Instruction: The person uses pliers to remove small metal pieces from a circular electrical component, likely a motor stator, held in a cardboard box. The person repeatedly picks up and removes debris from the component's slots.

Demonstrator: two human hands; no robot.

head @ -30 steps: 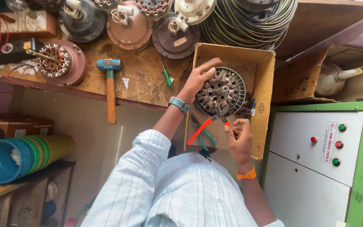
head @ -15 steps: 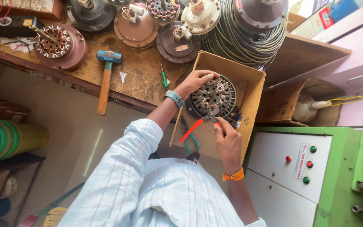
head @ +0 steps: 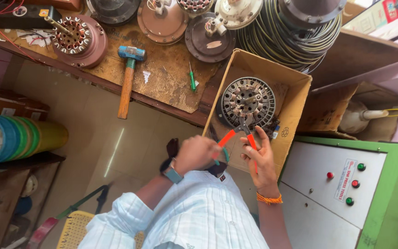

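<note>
Grasping orange-handled pliers (head: pixel 240 133), right hand (head: pixel 260 159) aims them at the round metal stator (head: pixel 248 102), twelve o'clock, boxed steady; left hand (head: pixel 198 153) clenched around a green tool.

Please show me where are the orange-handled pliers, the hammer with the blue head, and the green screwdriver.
orange-handled pliers (head: pixel 247 133): head view, on the pivot just above the orange handles.
hammer with the blue head (head: pixel 126 90): head view, on the middle of the wooden handle.
green screwdriver (head: pixel 192 82): head view, on the green handle.
</note>
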